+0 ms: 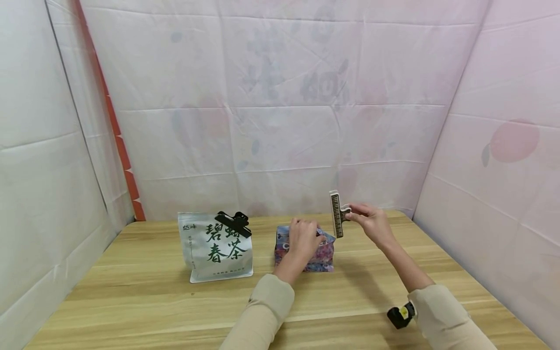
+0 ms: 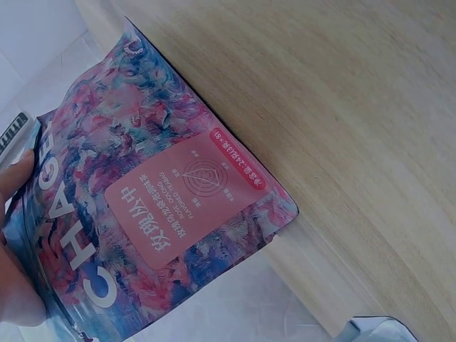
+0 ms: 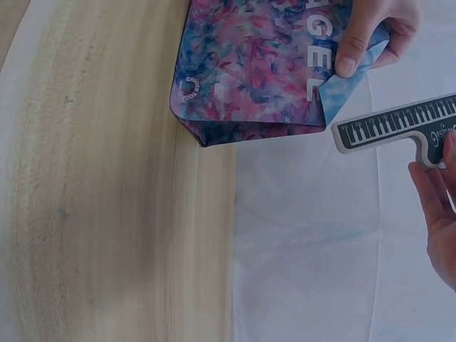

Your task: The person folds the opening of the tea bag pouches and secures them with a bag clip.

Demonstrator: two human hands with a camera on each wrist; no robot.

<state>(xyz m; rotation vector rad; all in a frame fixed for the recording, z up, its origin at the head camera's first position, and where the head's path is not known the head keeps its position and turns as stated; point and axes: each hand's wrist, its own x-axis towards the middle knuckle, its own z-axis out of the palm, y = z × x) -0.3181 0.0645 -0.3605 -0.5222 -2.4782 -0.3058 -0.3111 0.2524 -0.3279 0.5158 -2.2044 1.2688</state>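
Note:
A pink and blue tea bag pouch (image 1: pixel 321 255) stands on the table, its label reading rose oolong in the left wrist view. My left hand (image 1: pixel 303 238) grips its top edge, thumb (image 3: pixel 347 65) on the printed front, where a light blue corner (image 3: pixel 349 89) is folded over. Between thumb and fingers, my right hand (image 1: pixel 372 224) pinches the handle of a bag clip (image 1: pixel 336 214) with a piano-key pattern. The clip's long bar is upright in the head view, just right of the pouch's top and apart from it.
To the left on the wooden table (image 1: pixel 131 291) stands a pale green tea pouch (image 1: pixel 218 262) with a black clip (image 1: pixel 235 223) on its top corner. White printed cloth (image 1: pixel 280 146) hangs behind and at both sides. A black device (image 1: pixel 400 316) sits at my right wrist.

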